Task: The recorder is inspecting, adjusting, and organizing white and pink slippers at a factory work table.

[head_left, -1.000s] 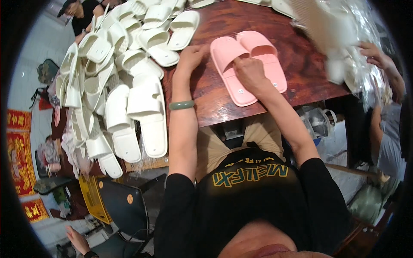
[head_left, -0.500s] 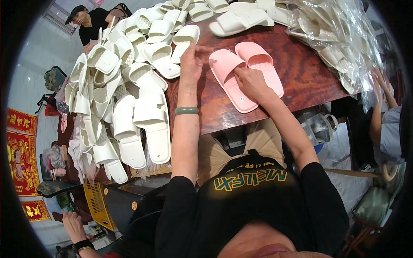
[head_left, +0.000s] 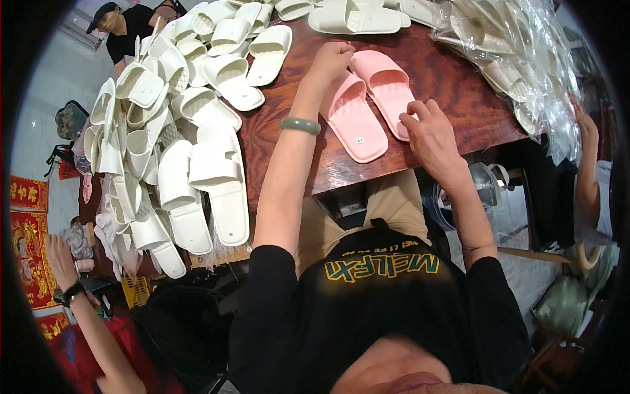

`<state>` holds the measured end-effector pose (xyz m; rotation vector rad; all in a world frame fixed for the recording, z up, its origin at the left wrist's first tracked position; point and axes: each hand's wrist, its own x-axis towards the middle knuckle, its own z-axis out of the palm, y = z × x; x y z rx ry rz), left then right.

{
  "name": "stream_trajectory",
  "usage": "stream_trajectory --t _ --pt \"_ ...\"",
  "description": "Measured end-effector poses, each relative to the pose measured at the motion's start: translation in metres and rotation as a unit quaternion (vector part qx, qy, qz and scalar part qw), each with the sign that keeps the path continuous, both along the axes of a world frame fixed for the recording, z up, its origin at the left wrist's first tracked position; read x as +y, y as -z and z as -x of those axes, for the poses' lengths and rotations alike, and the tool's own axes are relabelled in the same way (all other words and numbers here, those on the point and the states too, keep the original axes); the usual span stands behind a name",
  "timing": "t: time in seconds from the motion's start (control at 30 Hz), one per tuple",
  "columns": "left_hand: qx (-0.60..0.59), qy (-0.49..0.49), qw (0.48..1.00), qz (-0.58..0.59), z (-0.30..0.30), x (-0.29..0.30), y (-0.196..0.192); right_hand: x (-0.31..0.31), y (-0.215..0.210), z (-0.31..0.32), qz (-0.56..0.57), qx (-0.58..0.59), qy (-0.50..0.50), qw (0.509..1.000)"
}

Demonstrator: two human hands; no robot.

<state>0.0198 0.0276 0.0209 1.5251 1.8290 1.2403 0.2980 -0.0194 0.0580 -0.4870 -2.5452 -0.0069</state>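
A pair of pink slippers lies side by side on the reddish-brown table, toes away from me. My left hand [head_left: 330, 62] is closed at the toe of the left pink slipper [head_left: 356, 125] and covers part of it. What its fingers pinch, if anything, is hidden. My right hand [head_left: 432, 136] has bent, parted fingers beside the outer edge of the right pink slipper [head_left: 386, 82]. Nothing shows between them. A green bangle [head_left: 300, 126] circles my left wrist.
White slippers [head_left: 220, 174] are heaped along the table's left side, and more white slippers [head_left: 357, 21] lie at the far edge. Clear plastic bags [head_left: 518, 59] cover slippers at the right. Other people's arms [head_left: 98, 335] show at lower left and far right [head_left: 588, 151].
My right hand has come out of the left pink slipper's strap and moved right. My left hand has moved right to that slipper's toe and closed. A co-worker's arm at lower left has risen.
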Motion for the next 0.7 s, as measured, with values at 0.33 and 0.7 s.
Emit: stream_trajectory --t 0.33,0.7 --pt "-0.071 0.071 0.992 0.077 -0.013 -0.001 0.017 -0.018 0.01 -0.002 -0.011 0.069 -0.032 0.997" --pt "-0.128 0.05 0.99 0.039 -0.025 -0.033 0.006 -0.036 0.013 -0.01 0.034 0.031 -0.098 0.994"
